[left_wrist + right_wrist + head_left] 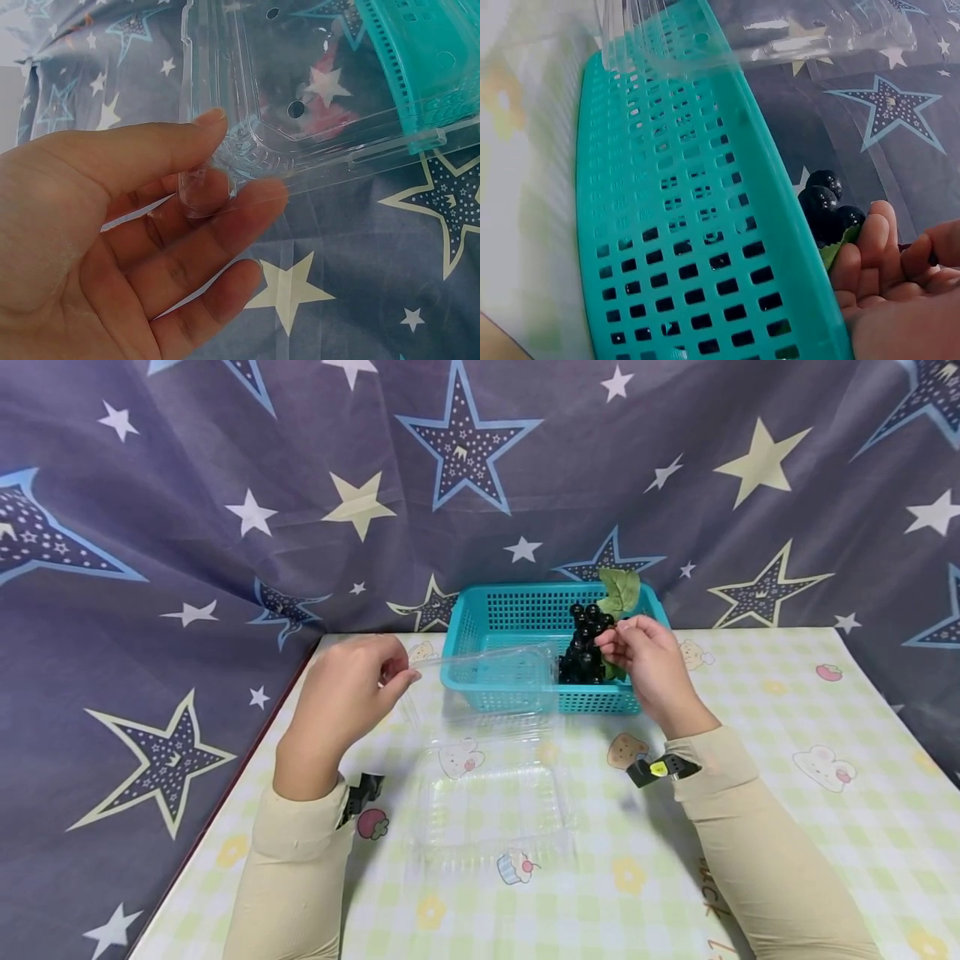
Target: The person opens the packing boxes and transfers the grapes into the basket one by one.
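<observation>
A clear plastic clamshell box (491,843) lies open on the table, its see-through lid (225,97) raised at the back. My left hand (337,710) pinches a corner of that lid between thumb and fingers. Behind the lid stands a turquoise plastic basket (517,593) with slotted walls. A bunch of black grapes (583,647) with green leaves is in the basket's right part. At the upper end of the bunch, my right hand (652,672) pinches its stem, the other fingers curled beside the grapes. The fingers hide part of the stem.
The table has a green-and-white checked cloth (795,852) with printed cartoon figures. A dark curtain with stars (480,543) hangs right behind the basket and along the left side. The lid overlaps the basket's front left in the head view.
</observation>
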Demonstrator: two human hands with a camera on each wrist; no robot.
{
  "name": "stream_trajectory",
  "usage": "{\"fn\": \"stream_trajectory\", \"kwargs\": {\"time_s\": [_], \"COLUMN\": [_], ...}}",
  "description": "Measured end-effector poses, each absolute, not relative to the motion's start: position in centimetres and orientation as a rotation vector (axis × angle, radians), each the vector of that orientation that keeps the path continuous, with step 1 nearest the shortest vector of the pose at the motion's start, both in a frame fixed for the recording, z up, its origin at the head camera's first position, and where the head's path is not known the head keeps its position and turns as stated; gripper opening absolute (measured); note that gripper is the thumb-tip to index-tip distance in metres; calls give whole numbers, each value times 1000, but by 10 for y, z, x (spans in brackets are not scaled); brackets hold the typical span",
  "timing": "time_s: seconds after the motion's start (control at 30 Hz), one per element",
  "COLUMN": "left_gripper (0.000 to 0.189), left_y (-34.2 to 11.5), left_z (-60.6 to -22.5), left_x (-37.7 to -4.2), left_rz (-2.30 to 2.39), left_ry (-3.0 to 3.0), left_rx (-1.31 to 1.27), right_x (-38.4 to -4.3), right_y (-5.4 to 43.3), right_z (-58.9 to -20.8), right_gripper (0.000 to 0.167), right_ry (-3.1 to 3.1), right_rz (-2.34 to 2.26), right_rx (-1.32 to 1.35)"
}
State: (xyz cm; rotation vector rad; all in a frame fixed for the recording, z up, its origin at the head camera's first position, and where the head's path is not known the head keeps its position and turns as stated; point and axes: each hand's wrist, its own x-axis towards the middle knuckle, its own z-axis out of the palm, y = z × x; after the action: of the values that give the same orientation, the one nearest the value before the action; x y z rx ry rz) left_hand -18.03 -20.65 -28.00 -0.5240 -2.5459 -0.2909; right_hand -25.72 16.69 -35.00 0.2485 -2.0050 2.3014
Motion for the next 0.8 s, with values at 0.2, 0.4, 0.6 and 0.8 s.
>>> {"fn": "stream_trajectory", "kwargs": {"time_s": [0.2, 0.4, 0.6, 0.8], "left_gripper": [22, 22, 22, 21], "left_y": [-205, -205, -204, -203], "left_z": [-279, -280, -280, -281], "left_x": [-181, -181, -182, -182], "left_rz": [-291, -289, -301, -301], "left_ry": [-2551, -2568, -2583, -2592], "left_rx": [-524, -524, -522, -520], "right_x": [-260, -260, -258, -256], "right_y": [174, 180, 184, 190], "right_z": [-349, -348, -346, -345], "right_gripper": [25, 31, 37, 39], "right_ry": [-2035, -2242, -2467, -2615], "right_rz": [2276, 2026, 1602, 1220], "right_rx": [205, 163, 119, 70]}}
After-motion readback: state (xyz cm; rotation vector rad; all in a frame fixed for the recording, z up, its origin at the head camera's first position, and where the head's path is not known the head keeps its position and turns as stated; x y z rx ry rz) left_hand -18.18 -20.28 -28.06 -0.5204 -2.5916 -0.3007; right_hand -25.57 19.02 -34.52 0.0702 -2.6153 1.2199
